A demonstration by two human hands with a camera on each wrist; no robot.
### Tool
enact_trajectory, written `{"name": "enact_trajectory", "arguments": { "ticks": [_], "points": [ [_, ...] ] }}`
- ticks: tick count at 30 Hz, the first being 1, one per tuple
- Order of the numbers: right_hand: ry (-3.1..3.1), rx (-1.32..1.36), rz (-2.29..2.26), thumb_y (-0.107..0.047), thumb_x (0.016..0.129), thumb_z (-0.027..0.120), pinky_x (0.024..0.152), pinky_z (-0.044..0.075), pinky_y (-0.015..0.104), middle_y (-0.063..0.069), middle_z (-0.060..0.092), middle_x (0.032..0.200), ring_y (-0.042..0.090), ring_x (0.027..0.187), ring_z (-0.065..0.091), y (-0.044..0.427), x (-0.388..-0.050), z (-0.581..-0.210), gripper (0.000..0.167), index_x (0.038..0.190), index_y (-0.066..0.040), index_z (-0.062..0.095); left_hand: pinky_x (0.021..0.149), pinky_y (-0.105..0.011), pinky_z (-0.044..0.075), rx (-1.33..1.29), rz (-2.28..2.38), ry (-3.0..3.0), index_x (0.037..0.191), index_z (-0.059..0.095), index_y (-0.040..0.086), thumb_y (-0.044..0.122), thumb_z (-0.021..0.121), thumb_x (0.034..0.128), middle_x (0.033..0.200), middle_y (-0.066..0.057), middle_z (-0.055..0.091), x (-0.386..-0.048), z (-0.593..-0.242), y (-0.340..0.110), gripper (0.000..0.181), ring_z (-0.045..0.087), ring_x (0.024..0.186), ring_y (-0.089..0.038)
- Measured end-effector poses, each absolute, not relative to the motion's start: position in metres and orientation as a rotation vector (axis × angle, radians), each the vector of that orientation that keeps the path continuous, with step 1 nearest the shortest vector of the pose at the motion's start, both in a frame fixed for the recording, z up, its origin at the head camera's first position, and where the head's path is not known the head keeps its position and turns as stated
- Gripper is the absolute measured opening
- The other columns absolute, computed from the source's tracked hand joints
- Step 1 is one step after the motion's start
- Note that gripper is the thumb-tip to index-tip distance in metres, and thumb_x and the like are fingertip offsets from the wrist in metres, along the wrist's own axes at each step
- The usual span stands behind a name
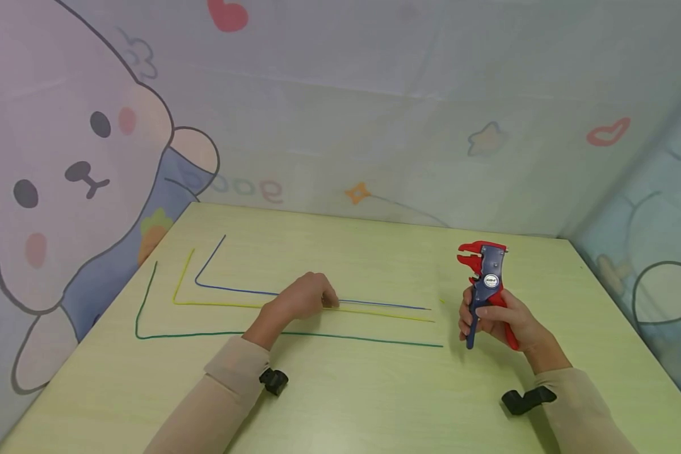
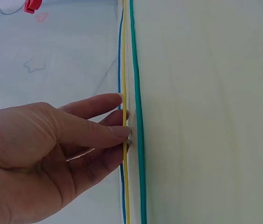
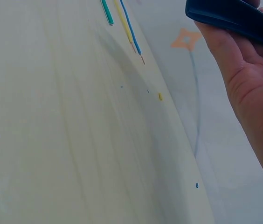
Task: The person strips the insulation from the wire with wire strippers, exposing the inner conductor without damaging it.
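In the head view my left hand [image 1: 304,296] is low over the table at the middle of the yellow wire [image 1: 386,314]. The left wrist view shows thumb and fingertips at that yellow wire [image 2: 124,60], pinching it. Just behind it runs a blue wire [image 1: 383,304]; a green wire [image 1: 369,339] lies nearer the front. All three bend at their left ends. My right hand [image 1: 502,321] grips a red and blue wire stripper [image 1: 490,277], held up with its jaws to the upper left. Bare copper shows at the yellow and blue wires' right ends.
A small yellow insulation piece [image 3: 160,96] and a blue bit [image 3: 197,185] lie on the table [image 1: 374,391] right of the wire ends. A printed cloth [image 1: 340,126] hangs along the table's back edge.
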State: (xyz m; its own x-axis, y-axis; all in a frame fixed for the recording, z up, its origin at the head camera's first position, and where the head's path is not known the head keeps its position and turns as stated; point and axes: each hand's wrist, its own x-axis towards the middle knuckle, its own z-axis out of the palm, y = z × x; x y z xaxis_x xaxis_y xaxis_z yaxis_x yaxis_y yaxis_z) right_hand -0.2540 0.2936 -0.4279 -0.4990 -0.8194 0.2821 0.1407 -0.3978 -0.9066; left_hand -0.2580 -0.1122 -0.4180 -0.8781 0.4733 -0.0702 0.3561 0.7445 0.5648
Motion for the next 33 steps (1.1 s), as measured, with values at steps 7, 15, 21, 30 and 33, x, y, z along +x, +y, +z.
{"name": "enact_trajectory", "arguments": {
  "ticks": [7, 15, 21, 30, 33],
  "points": [
    [1.188, -0.997, -1.941, 0.010, 0.097, 0.021, 0.096, 0.050, 0.049, 0.013, 0.062, 0.113, 0.028, 0.106, 0.063, 0.295, -0.254, -0.429, 0.042, 0.130, 0.000, 0.044, 0.086, -0.035, 0.054, 0.609, 0.781, 2.766, 0.104, 0.081, 0.007, -0.021, 0.061, 0.0853, 0.108, -0.006, 0.073, -0.255, -0.416, -0.110, 0.038, 0.064, 0.098, -0.018],
    [1.236, -0.969, -1.940, 0.010, 0.097, 0.024, 0.094, 0.051, 0.047, 0.014, 0.062, 0.110, 0.027, 0.105, 0.064, 0.296, -0.252, -0.428, 0.039, 0.127, -0.001, 0.046, 0.083, -0.032, 0.052, 0.611, 0.773, 2.779, 0.104, 0.081, 0.008, -0.020, 0.061, 0.0861, 0.108, -0.006, 0.073, -0.254, -0.416, -0.109, 0.038, 0.059, 0.092, -0.016],
    [1.252, -0.944, -1.949, 0.010, 0.097, 0.025, 0.093, 0.052, 0.047, 0.014, 0.062, 0.109, 0.028, 0.103, 0.064, 0.296, -0.251, -0.427, 0.038, 0.125, -0.001, 0.047, 0.083, -0.032, 0.053, 0.652, 0.778, 2.751, 0.105, 0.080, 0.006, -0.016, 0.064, 0.0871, 0.106, -0.006, 0.074, -0.253, -0.412, -0.109, 0.032, 0.064, 0.095, -0.018],
    [1.241, -0.958, -1.922, 0.011, 0.096, 0.023, 0.093, 0.052, 0.048, 0.014, 0.062, 0.108, 0.027, 0.101, 0.064, 0.297, -0.251, -0.425, 0.038, 0.124, 0.000, 0.046, 0.076, -0.029, 0.053, 0.769, 0.817, 2.433, 0.096, 0.078, 0.009, -0.009, 0.079, 0.0768, 0.092, 0.002, 0.071, -0.248, -0.402, -0.106, 0.026, 0.063, 0.084, -0.011],
    [1.241, -0.959, -1.918, 0.011, 0.096, 0.023, 0.093, 0.051, 0.048, 0.014, 0.061, 0.108, 0.027, 0.101, 0.064, 0.296, -0.250, -0.425, 0.038, 0.125, 0.000, 0.046, 0.073, -0.030, 0.052, 0.774, 0.769, 2.404, 0.096, 0.076, 0.010, -0.012, 0.078, 0.0764, 0.090, 0.000, 0.070, -0.245, -0.403, -0.105, 0.030, 0.062, 0.083, -0.011]
  ]
}}
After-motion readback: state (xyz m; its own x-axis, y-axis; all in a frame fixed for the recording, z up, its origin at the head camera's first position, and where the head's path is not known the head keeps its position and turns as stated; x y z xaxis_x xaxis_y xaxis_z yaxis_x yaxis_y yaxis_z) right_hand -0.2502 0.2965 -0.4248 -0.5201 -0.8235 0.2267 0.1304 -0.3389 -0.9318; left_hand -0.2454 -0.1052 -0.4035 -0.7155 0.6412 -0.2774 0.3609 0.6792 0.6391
